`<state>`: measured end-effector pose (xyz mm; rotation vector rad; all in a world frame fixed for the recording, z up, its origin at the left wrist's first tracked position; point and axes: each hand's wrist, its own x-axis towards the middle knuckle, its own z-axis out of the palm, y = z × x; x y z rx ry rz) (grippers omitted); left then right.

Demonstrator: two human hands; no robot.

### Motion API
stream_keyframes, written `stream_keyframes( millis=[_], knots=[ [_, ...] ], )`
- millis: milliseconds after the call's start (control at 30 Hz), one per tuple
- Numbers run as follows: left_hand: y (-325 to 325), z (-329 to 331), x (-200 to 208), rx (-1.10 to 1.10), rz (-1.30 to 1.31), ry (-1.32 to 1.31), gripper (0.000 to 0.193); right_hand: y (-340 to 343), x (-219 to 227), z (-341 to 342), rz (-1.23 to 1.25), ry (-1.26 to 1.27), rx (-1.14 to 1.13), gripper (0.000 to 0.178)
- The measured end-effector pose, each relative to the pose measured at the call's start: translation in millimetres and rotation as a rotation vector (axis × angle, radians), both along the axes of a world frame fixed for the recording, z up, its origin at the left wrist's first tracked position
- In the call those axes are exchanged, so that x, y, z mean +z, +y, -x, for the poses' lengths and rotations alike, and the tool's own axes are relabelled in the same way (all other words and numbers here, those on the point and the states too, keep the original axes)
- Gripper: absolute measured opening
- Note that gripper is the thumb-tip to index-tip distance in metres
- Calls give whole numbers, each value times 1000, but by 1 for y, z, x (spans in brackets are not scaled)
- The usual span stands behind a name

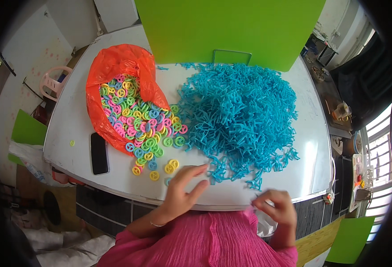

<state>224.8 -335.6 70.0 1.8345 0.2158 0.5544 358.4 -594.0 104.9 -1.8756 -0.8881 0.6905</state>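
The blue heap (240,115) blocks the middle, with open tabletop (310,138) to its right.

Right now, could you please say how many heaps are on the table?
2: the coloured wheels, spilling from the red bag, and the blue pieces to their right.

The bag (105,58) is bright orange-red. The small wheels (149,143) mix pink, yellow, lime green and light blue, each one a single colour. The heaped plastic pieces (238,111) are all one teal blue. The bench (67,127) is white, the panel (231,29) plain lime green, and the phone (100,153) black. The shirt (196,240) is hot pink with fine crinkled lines running lengthwise. The chair (49,84) is pale pink; reddish blotches speckle the whitish wall (38,55).
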Motion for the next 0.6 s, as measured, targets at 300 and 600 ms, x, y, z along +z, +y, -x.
stream_keyframes(
  millis=[300,600],
  knots=[
    [56,40,-20,413,-717,315,35,-92,7,20,851,-159,136,40],
    [61,14,-44,419,-579,246,25,97,-16,7,-47,-951,256,29]
  ],
)
